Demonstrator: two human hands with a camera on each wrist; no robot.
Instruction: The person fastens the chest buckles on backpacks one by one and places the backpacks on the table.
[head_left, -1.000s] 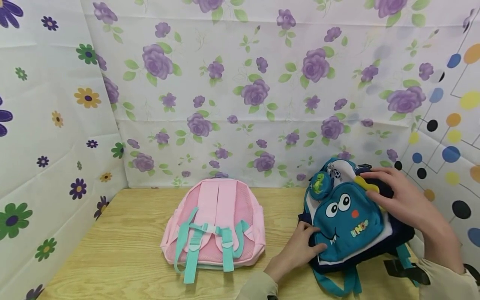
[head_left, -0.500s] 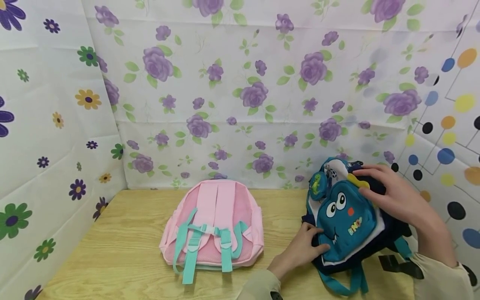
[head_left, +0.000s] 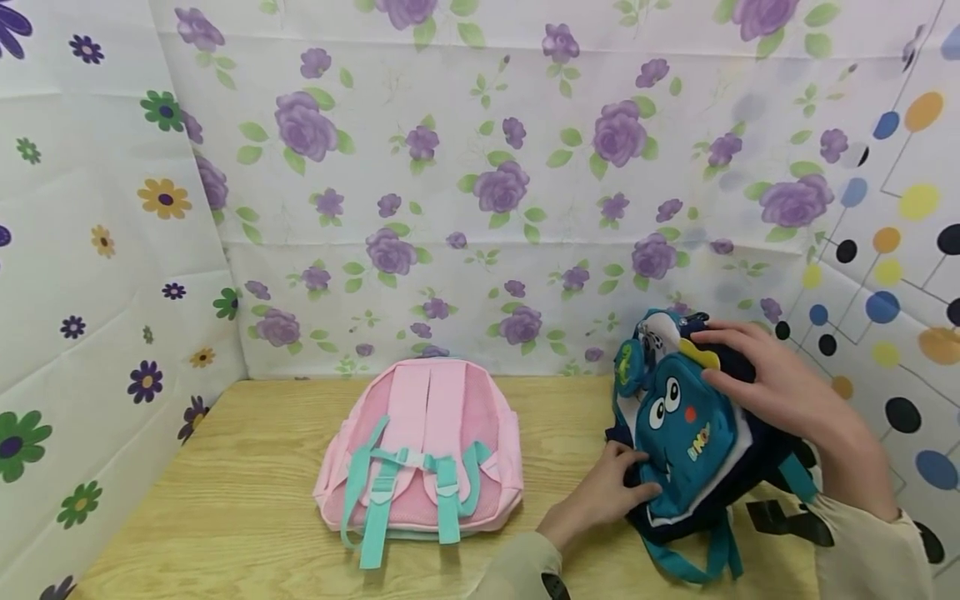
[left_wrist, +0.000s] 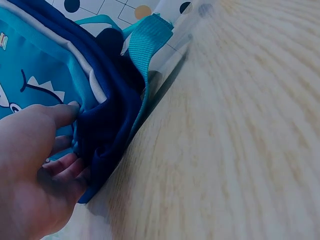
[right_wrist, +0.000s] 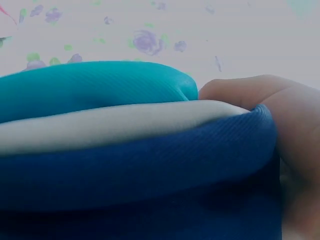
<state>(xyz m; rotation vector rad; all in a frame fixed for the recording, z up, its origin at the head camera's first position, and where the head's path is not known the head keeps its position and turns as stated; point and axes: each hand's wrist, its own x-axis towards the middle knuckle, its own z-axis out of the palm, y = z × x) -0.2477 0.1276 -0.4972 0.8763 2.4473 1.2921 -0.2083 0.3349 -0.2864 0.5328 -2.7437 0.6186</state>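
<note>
Plainly between left fingers (head_left: 628, 456) and right fingers (head_left: 729, 338), the teal backpack (head_left: 681, 450).

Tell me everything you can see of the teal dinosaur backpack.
The teal backpack looks like fabric, with navy sides and white trim. Its front pocket shows cartoon eyes, a red dot, lettering and a toothed mouth; a wavy yellow crest edges it. A round pouch bears a green dinosaur. It sits tilted at the right end of the wooden table, a teal strap trailing below. The left grip holds its lower corner, the right grip its upper side.
</note>
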